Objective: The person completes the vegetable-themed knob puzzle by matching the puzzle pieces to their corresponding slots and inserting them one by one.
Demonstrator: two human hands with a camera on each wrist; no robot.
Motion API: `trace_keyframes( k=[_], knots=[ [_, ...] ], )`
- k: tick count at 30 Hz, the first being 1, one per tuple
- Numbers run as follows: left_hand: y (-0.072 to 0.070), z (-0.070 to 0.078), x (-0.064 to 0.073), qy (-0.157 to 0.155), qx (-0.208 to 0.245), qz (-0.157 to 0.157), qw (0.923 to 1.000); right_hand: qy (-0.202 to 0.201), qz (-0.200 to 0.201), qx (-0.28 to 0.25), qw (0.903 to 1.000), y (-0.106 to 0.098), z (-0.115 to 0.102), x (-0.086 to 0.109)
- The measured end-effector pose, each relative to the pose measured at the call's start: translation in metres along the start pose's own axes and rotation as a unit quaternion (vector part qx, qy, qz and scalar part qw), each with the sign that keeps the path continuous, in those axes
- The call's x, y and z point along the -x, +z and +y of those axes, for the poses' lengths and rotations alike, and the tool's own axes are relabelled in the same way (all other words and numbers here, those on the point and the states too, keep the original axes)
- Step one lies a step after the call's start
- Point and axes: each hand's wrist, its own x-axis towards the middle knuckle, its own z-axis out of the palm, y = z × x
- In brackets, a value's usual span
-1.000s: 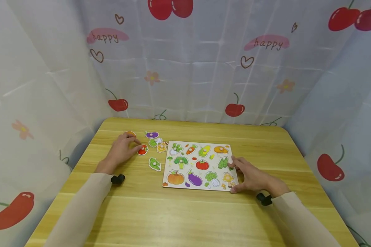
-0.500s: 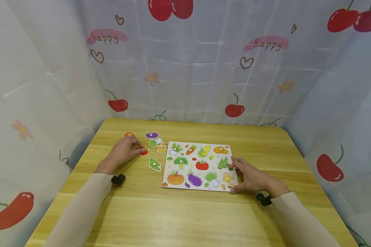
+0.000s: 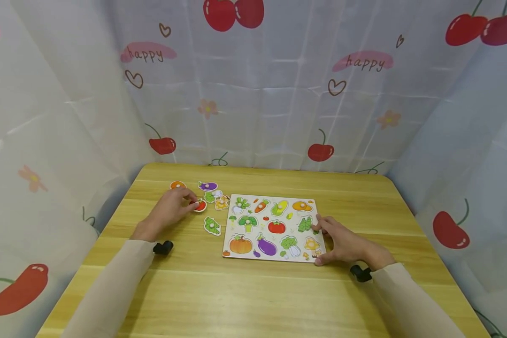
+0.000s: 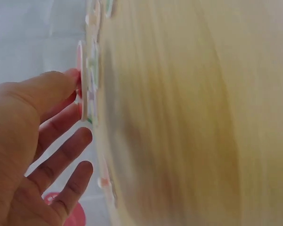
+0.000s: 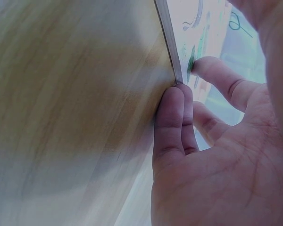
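Note:
My left hand (image 3: 169,207) pinches a tomato puzzle piece (image 3: 201,205) between thumb and fingertips, left of the puzzle board. In the left wrist view the tomato piece (image 4: 83,101) stands off the table a little, with the remaining fingers spread. My right hand (image 3: 347,241) holds the wooden vegetable puzzle board (image 3: 293,231) at its right side, thumb at the front corner. In the right wrist view two fingertips touch the board's edge (image 5: 169,40) while another finger rests on its top face.
Loose pieces lie left of the board: an eggplant (image 3: 208,186), a bok choy (image 3: 210,196), a mushroom (image 3: 222,203), a green leafy-looking piece (image 3: 212,226) and an orange piece (image 3: 177,185). Patterned curtains (image 3: 253,94) surround the wooden table (image 3: 245,300).
My left hand has taken hold of the tomato piece, lifted it slightly and moved it a little to the right. My right hand and the board have stayed in place.

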Motion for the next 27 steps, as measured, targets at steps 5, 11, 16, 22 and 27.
trace_keyframes(
  k=[5,11,16,22,27],
  knots=[
    [0.002,0.018,-0.002,0.011,0.018,0.015,0.9997,0.001,0.0,0.002,1.0,0.0,0.001,0.001],
    [0.01,0.043,-0.01,0.056,0.028,0.017,0.9979,0.003,0.0,0.006,1.0,-0.001,0.001,0.003],
    [0.022,0.064,-0.015,0.095,0.027,0.021,0.9949,0.002,0.0,0.008,1.0,-0.002,-0.001,0.005],
    [0.035,0.087,-0.019,0.121,0.032,0.008,0.9921,0.0,0.001,0.003,1.0,-0.003,-0.005,0.003],
    [0.048,0.107,-0.027,0.125,0.039,-0.017,0.9912,0.002,-0.001,0.003,1.0,-0.004,-0.007,0.002]
  ],
)
